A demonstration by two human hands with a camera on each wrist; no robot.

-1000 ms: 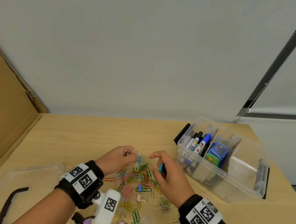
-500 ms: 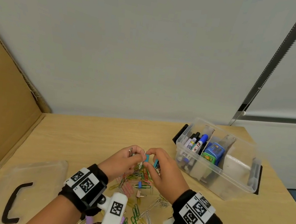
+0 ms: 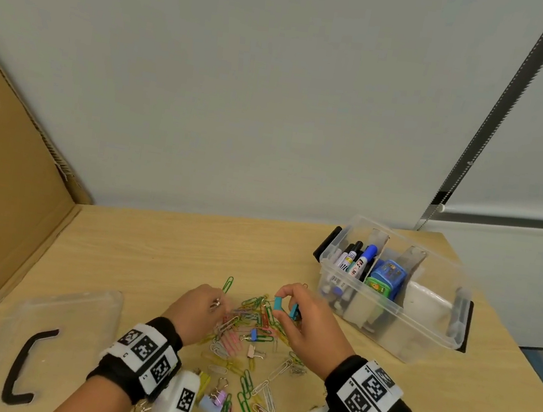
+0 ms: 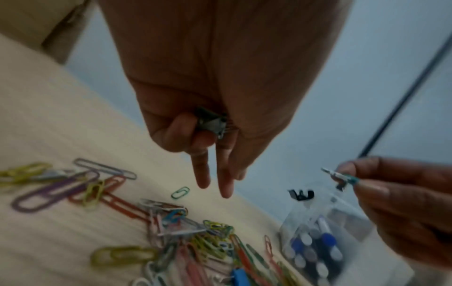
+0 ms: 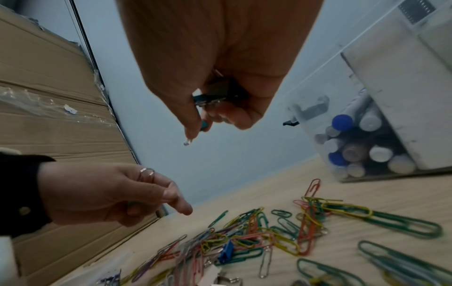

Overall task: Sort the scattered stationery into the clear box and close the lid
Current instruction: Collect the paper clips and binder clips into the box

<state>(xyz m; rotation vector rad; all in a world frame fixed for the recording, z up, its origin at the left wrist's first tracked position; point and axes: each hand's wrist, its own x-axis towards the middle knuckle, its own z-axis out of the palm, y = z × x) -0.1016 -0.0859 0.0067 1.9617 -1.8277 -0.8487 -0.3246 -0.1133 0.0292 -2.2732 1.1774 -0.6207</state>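
Since a moment ago the right hand (image 3: 309,318) has lifted a teal clip (image 3: 278,303) off the pile (image 3: 247,327), pinched; the left hand (image 3: 198,307) grips small clips, two fingers straight. Next, I judge: carry them to the box (image 3: 420,322).

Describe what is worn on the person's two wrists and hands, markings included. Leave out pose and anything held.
Both forearms are bare, with no sleeves. The left wrist and the right wrist each carry a wide black fabric band with white panels printed with square black-and-white coded markers. A white camera housing bearing its own marker hangs below the left band. The left hand wears a thin, pale ring.
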